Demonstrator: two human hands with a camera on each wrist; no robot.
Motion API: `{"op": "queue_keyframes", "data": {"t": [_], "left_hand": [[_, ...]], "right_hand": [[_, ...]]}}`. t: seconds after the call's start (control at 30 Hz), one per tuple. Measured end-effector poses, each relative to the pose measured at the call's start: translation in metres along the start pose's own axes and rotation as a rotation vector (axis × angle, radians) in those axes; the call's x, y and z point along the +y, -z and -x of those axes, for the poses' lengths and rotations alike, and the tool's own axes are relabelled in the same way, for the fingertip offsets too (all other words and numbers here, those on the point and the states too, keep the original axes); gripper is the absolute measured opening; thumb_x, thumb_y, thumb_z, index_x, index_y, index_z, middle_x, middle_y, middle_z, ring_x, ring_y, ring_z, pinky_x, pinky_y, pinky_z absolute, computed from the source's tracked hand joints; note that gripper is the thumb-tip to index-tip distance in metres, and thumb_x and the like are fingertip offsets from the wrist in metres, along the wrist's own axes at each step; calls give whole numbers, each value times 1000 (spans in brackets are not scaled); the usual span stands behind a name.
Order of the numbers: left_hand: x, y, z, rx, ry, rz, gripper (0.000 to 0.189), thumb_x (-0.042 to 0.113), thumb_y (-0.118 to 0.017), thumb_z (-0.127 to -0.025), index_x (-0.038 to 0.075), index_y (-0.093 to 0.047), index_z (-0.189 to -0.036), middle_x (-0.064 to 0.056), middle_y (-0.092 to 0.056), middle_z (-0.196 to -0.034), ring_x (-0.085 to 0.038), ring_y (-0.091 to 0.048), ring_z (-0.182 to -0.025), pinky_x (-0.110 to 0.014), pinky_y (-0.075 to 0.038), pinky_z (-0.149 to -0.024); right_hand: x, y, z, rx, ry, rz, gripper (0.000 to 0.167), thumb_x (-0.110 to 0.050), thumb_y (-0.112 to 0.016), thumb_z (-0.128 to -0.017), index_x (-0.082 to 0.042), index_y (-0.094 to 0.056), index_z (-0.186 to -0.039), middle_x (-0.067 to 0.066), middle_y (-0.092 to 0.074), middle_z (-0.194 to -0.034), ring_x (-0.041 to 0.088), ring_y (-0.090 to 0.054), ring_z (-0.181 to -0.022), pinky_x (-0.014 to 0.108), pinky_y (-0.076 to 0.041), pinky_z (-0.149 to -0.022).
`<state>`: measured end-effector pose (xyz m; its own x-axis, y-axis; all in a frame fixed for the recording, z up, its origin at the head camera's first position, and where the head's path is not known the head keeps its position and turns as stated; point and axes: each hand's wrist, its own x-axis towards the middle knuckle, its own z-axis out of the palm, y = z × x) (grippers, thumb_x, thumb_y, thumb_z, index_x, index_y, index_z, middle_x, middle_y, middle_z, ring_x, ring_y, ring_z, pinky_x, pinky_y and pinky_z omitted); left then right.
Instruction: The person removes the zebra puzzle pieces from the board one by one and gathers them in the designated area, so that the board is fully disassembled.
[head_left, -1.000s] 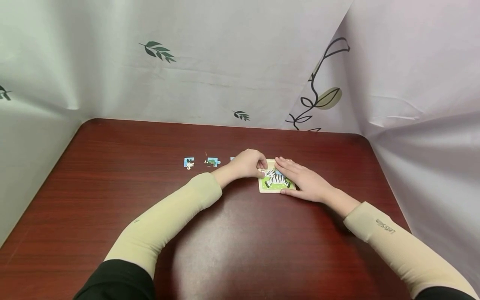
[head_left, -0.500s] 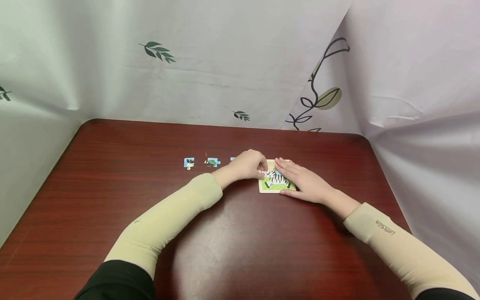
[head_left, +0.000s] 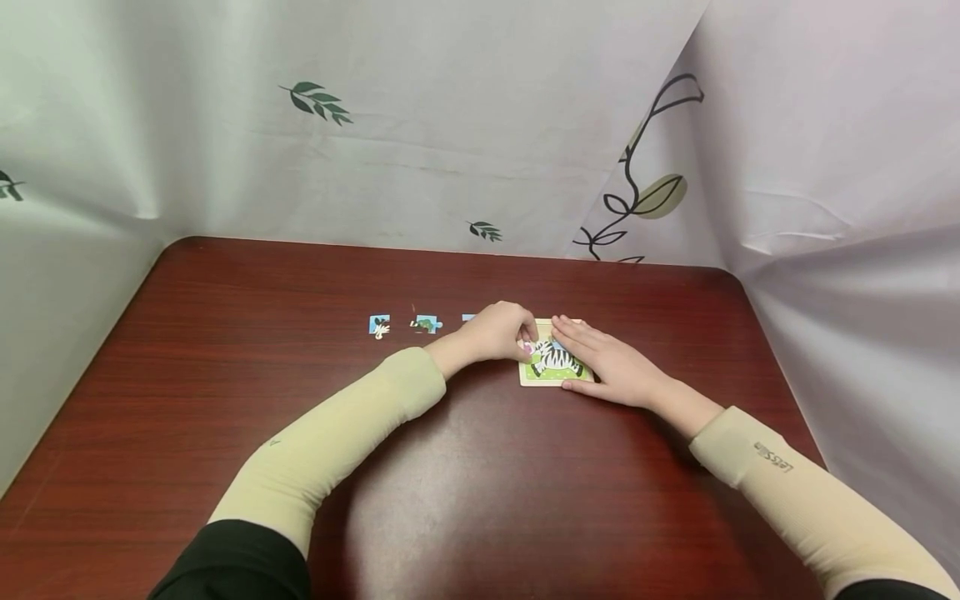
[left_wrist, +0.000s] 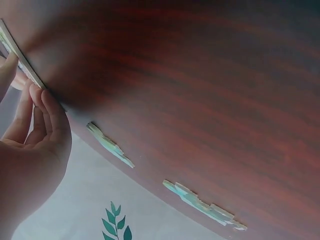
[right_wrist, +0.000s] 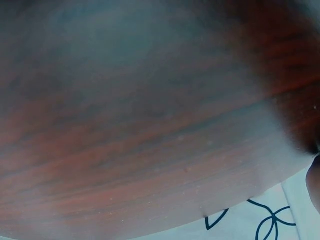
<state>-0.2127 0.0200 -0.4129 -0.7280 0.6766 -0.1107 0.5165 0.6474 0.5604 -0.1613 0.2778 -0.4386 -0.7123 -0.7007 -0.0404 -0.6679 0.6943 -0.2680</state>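
Note:
A small zebra jigsaw puzzle (head_left: 557,360) in a pale wooden frame lies on the table, right of centre. At its left side my left hand (head_left: 498,330) pinches a puzzle piece (head_left: 528,349) with some pink on it, between thumb and curled fingers; most of the piece is hidden. My right hand (head_left: 617,367) lies over the puzzle's right side with its fingers straight, covering that part. In the left wrist view, the frame's edge (left_wrist: 26,62) shows beside the fingertips. The right wrist view catches only a sliver of hand (right_wrist: 314,186).
Left of the puzzle, loose pieces lie in a row: one with a zebra's head (head_left: 379,326), one blue and green (head_left: 427,324), and one blue (head_left: 468,317) partly behind my left hand. The brown table (head_left: 300,283) ends at a hanging white leaf-print cloth (head_left: 420,150).
The left fingers have shifted slightly at the puzzle's left side, and more pink and green shows by the thumb. My right hand and the loose pieces stay where they were.

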Motion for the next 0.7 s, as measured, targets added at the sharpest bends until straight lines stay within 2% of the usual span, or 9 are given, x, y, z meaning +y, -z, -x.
{"op": "queue_keyframes", "data": {"t": [0.3,0.7], "left_hand": [[-1,-4,0,9,1,17,27,17,-90,-85,7,-76,-106,-5,-73,-101,-17,-66,-94,-29,-54,-88],[2,-3,2,24,-21,-22,24,16,-88,-88,9,-73,-106,-5,-70,-104,-17,-64,-95,-31,-54,-89]], "right_hand": [[1,0,0,0,-3,-4,86,-45,-72,-99,-12,-31,-167,7,-25,-177,26,-25,-165,44,-22,-134],[2,0,0,-8,-9,-17,88,-44,-73,-99,-12,-30,-168,6,-23,-178,25,-24,-165,45,-22,-134]]}}
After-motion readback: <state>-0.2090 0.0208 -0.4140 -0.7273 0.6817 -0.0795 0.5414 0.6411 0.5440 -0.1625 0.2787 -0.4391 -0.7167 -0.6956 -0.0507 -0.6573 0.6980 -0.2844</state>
